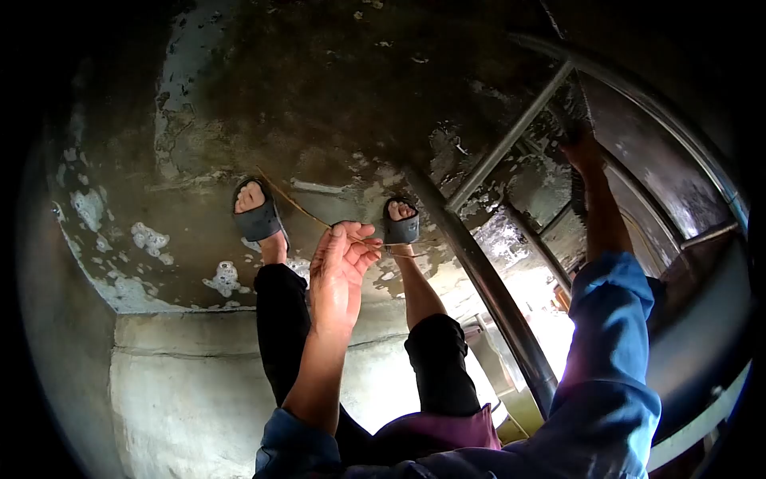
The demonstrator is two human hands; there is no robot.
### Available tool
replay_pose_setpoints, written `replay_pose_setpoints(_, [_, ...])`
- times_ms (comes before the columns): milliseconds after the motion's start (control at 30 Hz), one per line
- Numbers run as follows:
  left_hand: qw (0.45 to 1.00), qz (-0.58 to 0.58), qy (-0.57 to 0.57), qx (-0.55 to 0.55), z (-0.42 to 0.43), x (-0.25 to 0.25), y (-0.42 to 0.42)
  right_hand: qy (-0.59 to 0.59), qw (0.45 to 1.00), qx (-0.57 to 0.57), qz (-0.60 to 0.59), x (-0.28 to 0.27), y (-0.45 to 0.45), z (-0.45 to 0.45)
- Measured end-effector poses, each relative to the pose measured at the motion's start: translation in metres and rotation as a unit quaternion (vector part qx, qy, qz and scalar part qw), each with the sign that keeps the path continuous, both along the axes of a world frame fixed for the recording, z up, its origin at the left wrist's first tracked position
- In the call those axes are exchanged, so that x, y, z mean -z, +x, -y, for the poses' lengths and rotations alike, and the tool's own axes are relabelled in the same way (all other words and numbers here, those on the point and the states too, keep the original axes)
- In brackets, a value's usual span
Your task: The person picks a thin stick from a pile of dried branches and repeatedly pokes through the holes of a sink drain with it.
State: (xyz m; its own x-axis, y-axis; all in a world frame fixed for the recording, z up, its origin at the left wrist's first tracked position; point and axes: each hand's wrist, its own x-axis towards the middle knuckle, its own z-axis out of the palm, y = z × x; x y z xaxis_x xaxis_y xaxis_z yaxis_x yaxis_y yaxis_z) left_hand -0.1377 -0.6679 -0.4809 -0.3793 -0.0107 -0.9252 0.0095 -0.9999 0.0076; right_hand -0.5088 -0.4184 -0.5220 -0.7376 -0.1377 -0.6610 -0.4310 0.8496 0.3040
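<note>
My left hand [345, 259] is in the middle of the view, palm partly turned up. Its thumb and fingertips are pinched on a thin brown stalk [294, 201]. One length of the stalk reaches up and left toward a sandal; thin ends also stick out to the right of the fingers. My right hand [584, 152] is stretched far forward at the upper right, beside the metal tube frame [511, 144]. Deep shadow covers its fingers, so I cannot see whether they grip anything.
The stained, wet-looking floor [335, 104] has white flaking patches. My feet stand on it in dark slide sandals [258, 221]. A thick metal tube [487, 283] slants past my right leg. A pale wall [183, 375] rises behind my legs, and bright light enters at lower right.
</note>
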Motion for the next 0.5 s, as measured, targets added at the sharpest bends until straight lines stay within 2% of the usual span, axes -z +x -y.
replay_pose_setpoints(33, [1.000, 0.002, 0.007, -0.002, -0.001, 0.001, -0.001, -0.020, 0.999, -0.031, -0.011, -0.009, 0.003, 0.005])
replay_pose_setpoints(100, [1.000, -0.002, 0.012, -0.006, -0.003, 0.001, -0.002, -0.002, 1.000, -0.015, 0.020, 0.000, -0.004, -0.021])
replay_pose_setpoints(167, [1.000, 0.002, 0.012, -0.006, 0.000, 0.003, -0.002, -0.037, 0.978, 0.187, 0.083, -0.006, 0.010, -0.025])
replay_pose_setpoints(300, [1.000, -0.001, 0.005, -0.022, 0.001, 0.002, -0.002, -0.084, 0.971, 0.211, 0.078, -0.021, 0.026, -0.033])
replay_pose_setpoints(367, [1.000, -0.005, 0.009, -0.021, 0.000, 0.002, -0.002, -0.207, 0.937, 0.254, 0.118, -0.023, 0.029, -0.041])
replay_pose_setpoints(400, [0.999, -0.002, 0.012, -0.033, 0.001, 0.002, -0.003, -0.206, 0.937, 0.257, 0.119, -0.028, 0.030, -0.045])
replay_pose_setpoints(467, [0.999, 0.004, 0.013, -0.048, 0.003, 0.001, -0.003, -0.226, 0.884, 0.367, 0.181, -0.042, 0.029, -0.045])
replay_pose_setpoints(500, [0.999, 0.009, 0.013, -0.048, 0.004, 0.000, -0.003, -0.225, 0.884, 0.366, 0.183, -0.050, 0.030, -0.042])
